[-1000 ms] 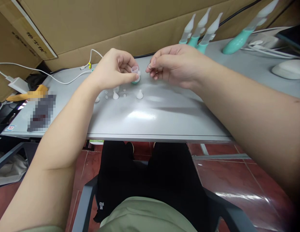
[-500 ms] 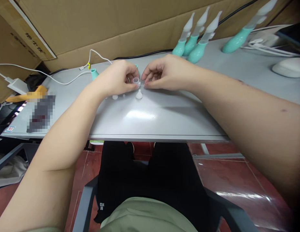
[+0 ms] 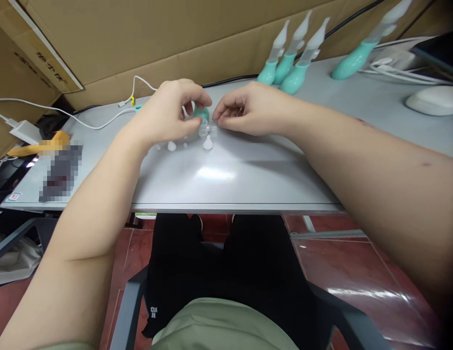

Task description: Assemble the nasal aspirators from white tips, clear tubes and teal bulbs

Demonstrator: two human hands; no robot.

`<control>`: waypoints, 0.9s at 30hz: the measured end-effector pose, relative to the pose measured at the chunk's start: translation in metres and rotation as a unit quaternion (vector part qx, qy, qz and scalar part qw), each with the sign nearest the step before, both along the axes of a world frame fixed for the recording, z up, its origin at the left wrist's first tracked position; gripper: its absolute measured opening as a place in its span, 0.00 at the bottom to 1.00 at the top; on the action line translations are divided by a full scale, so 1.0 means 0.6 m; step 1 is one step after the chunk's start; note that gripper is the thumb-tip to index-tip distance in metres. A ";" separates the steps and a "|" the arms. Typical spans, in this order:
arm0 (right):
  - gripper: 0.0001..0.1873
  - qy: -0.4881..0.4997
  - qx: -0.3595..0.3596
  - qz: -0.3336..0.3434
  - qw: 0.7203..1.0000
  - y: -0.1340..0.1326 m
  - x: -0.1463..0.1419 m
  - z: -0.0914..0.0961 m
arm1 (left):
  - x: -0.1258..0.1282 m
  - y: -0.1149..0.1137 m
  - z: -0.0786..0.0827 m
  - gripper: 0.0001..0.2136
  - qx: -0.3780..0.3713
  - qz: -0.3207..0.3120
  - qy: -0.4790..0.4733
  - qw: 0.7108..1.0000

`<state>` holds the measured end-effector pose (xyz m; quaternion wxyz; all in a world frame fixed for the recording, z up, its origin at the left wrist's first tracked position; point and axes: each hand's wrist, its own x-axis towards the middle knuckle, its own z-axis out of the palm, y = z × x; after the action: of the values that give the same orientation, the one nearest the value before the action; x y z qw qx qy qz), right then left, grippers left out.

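My left hand (image 3: 170,116) is curled round a small teal piece with a clear cap (image 3: 202,117), held just above the grey table (image 3: 226,180). My right hand (image 3: 248,111) sits close beside it on the right, fingertips pinched together at the clear cap; what they hold is too small to name. Below the hands lie a white cone tip (image 3: 208,143), another white tip (image 3: 172,146) and a few tiny white bits.
Three teal-and-clear bottle-shaped devices (image 3: 292,63) stand at the back, a fourth (image 3: 353,58) lies further right. A white cable (image 3: 83,119) and charger (image 3: 24,131) run along the left. Cardboard walls the back. A white mouse-like object (image 3: 432,102) sits far right.
Both hands dropped from above the table to just over its surface and drew together. The left hand has turned, so the teal piece now shows between its fingers.
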<state>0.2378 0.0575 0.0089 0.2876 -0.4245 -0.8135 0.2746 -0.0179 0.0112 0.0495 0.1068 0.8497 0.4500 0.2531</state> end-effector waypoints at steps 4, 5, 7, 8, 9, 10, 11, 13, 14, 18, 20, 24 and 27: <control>0.28 0.037 0.026 0.014 0.999 0.017 0.003 -0.011 | 0.002 -0.008 0.002 0.11 -0.005 -0.055 0.001 0.998; 0.28 0.038 0.031 0.015 0.999 0.020 0.003 -0.013 | 0.002 -0.006 0.000 0.10 -0.017 -0.070 0.012 0.997; 0.29 0.037 0.041 0.014 0.998 0.025 0.002 -0.016 | 0.000 0.000 -0.004 0.08 -0.041 -0.097 0.036 0.994; 0.29 0.037 0.044 0.014 0.998 0.027 0.002 -0.016 | -0.001 0.003 -0.007 0.07 -0.047 -0.105 0.046 0.992; 0.30 0.039 0.045 0.015 0.998 0.028 0.001 -0.017 | -0.001 0.006 -0.009 0.06 -0.050 -0.109 0.056 0.991; 0.30 0.041 0.045 0.017 0.998 0.029 0.001 -0.018 | -0.001 0.008 -0.010 0.05 -0.051 -0.109 0.066 0.991; 0.30 0.042 0.044 0.017 0.998 0.029 0.001 -0.018 | 0.000 0.008 -0.011 0.04 -0.050 -0.106 0.073 0.990; 0.31 0.049 0.041 0.017 0.998 0.027 0.002 -0.019 | 0.003 0.004 -0.010 0.02 -0.053 -0.098 0.076 0.991; 0.30 0.058 0.039 0.018 0.997 0.025 0.003 -0.018 | 0.004 0.001 -0.008 0.01 -0.062 -0.095 0.068 0.991; 0.24 0.158 -0.003 0.014 0.987 0.009 0.002 -0.008 | 0.004 -0.011 0.000 0.05 -0.066 -0.079 -0.050 0.993; 0.22 0.235 -0.054 0.006 0.970 -0.003 -0.003 0.000 | 0.002 -0.009 0.001 0.05 -0.026 -0.064 -0.125 0.990; 0.24 0.341 -0.135 0.012 0.930 -0.023 -0.018 0.010 | 0.000 0.006 -0.003 0.09 0.032 -0.040 -0.219 0.974; 0.23 0.383 -0.128 0.028 0.914 -0.029 -0.027 0.009 | 0.002 0.016 -0.007 0.12 0.029 -0.027 -0.209 0.977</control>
<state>0.2214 0.0403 0.0143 0.5125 -0.2970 -0.6104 0.5259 -0.0165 0.0207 0.0453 0.1806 0.7929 0.3867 0.4349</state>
